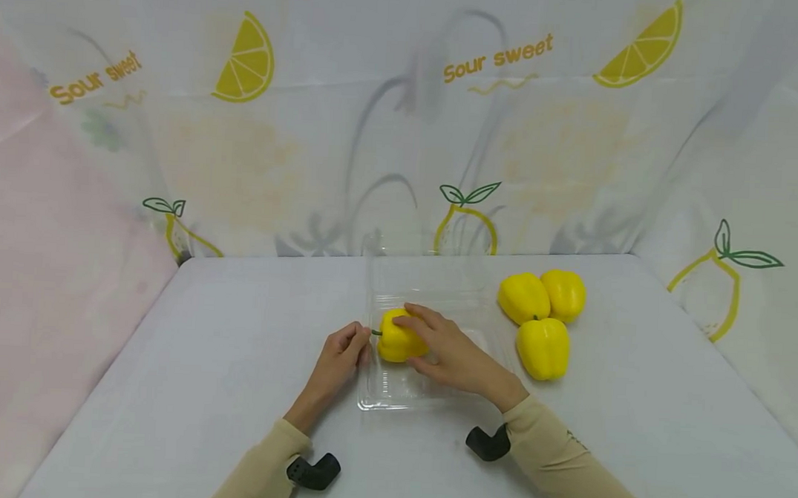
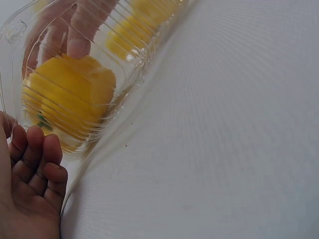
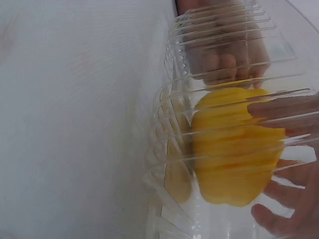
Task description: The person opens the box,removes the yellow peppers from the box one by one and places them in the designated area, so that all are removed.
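A yellow bell pepper [image 1: 400, 340] lies on its side in the left part of a clear plastic clamshell box [image 1: 392, 406], its green stem toward the left wall. My right hand [image 1: 455, 352] holds the pepper from above and the right, fingers over its top and far side, thumb at its near side. With curled fingers and thumb, my left hand [image 1: 345, 351] pinches the box's left rim beside the stem. Through the ribbed wall, the left wrist view shows the pepper [image 2: 70, 94] near my left fingertips. The right wrist view shows it [image 3: 234, 149] under spread right fingers.
Three more yellow bell peppers, including the nearest one [image 1: 543, 350], sit clustered right of the box on the white tabletop [image 1: 249, 302]. The raised transparent lid [image 1: 425, 272] stands at the back. A lemon-print cloth [image 1: 310, 141] hangs behind the table.
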`<state>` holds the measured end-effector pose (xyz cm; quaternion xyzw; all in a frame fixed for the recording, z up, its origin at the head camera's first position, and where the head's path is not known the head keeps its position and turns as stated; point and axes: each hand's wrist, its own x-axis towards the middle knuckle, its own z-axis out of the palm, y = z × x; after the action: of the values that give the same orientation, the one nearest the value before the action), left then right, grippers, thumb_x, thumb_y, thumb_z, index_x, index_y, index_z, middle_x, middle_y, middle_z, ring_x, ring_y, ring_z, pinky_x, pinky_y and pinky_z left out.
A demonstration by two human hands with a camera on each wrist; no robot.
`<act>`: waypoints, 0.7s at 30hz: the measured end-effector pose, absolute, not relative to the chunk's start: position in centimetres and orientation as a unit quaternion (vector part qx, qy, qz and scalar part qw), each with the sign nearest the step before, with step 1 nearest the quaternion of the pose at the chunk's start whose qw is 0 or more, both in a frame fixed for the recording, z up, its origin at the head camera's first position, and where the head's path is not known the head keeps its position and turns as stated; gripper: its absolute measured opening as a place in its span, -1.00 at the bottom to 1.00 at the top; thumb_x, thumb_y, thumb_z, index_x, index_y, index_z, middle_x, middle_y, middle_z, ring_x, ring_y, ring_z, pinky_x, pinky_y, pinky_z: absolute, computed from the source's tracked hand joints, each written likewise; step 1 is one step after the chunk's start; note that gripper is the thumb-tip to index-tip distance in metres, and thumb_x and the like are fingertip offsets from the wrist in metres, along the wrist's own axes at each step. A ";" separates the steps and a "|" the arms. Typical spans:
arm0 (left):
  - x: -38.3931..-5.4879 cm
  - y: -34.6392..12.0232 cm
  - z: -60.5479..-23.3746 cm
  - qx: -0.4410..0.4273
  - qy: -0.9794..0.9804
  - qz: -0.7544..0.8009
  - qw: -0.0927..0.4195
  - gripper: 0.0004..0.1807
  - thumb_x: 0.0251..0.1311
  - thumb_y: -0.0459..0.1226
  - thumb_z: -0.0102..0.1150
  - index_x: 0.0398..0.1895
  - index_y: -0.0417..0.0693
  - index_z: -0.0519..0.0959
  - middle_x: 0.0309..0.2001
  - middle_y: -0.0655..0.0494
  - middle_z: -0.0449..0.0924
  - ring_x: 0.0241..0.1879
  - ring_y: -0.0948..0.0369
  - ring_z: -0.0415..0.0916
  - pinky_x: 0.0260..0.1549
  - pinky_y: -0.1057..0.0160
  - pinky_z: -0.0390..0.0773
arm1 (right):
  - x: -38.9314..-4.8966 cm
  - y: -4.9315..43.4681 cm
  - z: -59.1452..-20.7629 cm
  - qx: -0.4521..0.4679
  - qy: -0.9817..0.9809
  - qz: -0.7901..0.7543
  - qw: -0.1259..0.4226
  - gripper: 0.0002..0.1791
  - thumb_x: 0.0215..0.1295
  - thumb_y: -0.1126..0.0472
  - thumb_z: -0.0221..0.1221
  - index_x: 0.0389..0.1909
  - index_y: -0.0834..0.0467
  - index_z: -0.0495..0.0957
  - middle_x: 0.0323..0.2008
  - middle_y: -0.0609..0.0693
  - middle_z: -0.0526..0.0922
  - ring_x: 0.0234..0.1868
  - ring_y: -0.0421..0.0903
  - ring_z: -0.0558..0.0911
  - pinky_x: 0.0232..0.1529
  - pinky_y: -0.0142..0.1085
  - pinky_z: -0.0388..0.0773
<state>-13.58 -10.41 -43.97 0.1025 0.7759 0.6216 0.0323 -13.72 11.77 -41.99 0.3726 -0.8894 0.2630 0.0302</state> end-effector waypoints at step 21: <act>-13.4 -10.4 -43.6 0.098 0.779 0.618 0.037 -0.68 0.41 -0.31 -0.13 -0.54 -0.25 0.37 -0.63 0.10 0.34 -0.58 0.32 0.27 -0.53 0.45 0.28 | -13.8 11.3 -42.1 0.365 -0.893 0.256 0.067 -0.47 0.21 0.17 0.25 0.17 0.08 0.32 0.27 0.11 0.29 0.24 0.04 0.40 0.13 0.02 0.41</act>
<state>-13.42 -10.36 -43.65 0.0977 0.7792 0.6180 0.0368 -13.76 11.30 -42.10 0.3652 -0.8926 0.2557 0.0670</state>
